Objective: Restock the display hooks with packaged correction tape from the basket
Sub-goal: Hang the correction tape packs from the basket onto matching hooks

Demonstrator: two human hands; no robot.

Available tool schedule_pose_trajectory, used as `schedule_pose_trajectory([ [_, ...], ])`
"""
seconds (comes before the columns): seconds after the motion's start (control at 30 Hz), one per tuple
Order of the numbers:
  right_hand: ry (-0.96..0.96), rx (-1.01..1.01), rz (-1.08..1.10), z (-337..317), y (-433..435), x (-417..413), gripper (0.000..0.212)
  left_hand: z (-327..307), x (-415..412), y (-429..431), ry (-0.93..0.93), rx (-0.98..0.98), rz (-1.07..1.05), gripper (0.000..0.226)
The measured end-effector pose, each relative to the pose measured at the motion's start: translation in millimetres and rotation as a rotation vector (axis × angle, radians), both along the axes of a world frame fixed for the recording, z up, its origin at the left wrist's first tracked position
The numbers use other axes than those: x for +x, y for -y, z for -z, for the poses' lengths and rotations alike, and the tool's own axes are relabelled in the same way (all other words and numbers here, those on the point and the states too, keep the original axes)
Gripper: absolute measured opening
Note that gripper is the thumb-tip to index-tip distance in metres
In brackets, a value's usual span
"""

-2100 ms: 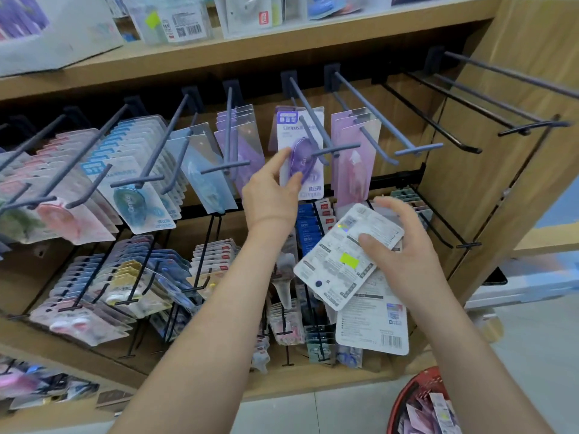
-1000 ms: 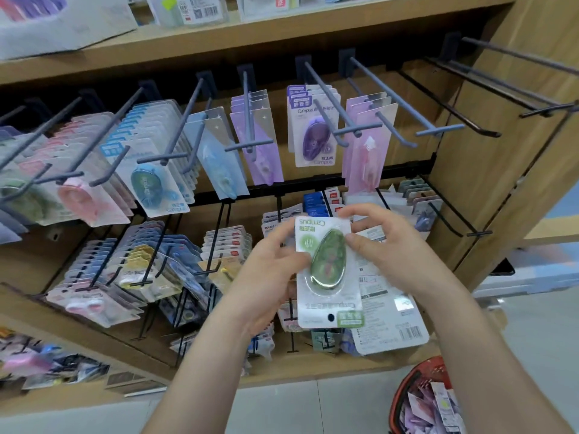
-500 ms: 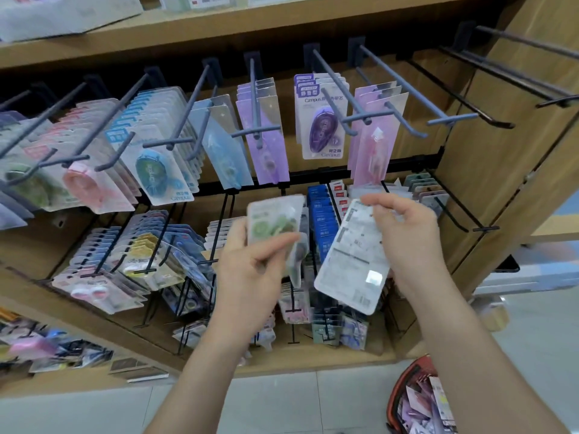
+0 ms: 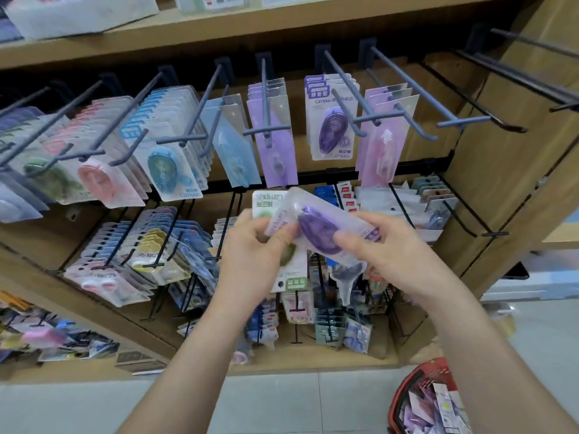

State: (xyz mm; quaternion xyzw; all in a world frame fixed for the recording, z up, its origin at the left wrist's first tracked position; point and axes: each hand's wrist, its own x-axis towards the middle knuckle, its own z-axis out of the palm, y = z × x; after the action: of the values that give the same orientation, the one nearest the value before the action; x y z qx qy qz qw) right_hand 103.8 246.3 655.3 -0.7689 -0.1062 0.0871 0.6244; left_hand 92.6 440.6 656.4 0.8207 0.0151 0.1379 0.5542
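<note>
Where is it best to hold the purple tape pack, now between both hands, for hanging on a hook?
The purple pack lies slanted with its domed blister up; the dome is rounded, the card margin flat. So probably pinch the flat margin at its right end, coming from the right, where the right hand holds it. The left hand also holds a green pack.

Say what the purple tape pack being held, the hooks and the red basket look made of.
Purple correction tape pack: clear glossy plastic blister, seemingly over a printed card; it shows glare and see-through edges. Display hooks: thin rigid rods, probably metal with matte grey-blue coating. Basket: red, likely plastic; only a corner shows.
</note>
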Motion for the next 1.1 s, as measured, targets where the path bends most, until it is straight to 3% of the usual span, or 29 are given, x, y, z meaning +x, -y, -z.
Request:
schedule_pose_trajectory([
  [0.07,0.026,0.057,0.031,-1,-1,2,0.026,-3,0,2,-0.084,-0.182,-0.016,0.016],
  [0.2,-0.008,0.226,0.093,1,-5,6,0.034,0,-6,9,-0.183,-0.454,-0.030,0.020],
  [0.33,-0.139,0.137,-0.078,4,-8,14,0.023,4,-6,9,-0.205,-0.635,-0.068,0.024],
  [0.43,-0.154,0.069,-0.238,9,-14,16,0.031,4,-5,9,-0.175,-0.632,-0.098,0.023],
  [0.63,-0.144,0.277,-0.329,11,-28,20,0.030,-1,0,12,-0.137,-0.645,-0.117,0.021],
  [0.83,-0.107,0.345,-0.230,9,-24,24,0.025,-6,8,18,-0.089,-0.677,-0.114,0.023],
  [1.1,-0.070,0.330,-0.068,13,-20,19,0.018,-11,30,29,0.020,-1.030,-0.299,0.017],
])
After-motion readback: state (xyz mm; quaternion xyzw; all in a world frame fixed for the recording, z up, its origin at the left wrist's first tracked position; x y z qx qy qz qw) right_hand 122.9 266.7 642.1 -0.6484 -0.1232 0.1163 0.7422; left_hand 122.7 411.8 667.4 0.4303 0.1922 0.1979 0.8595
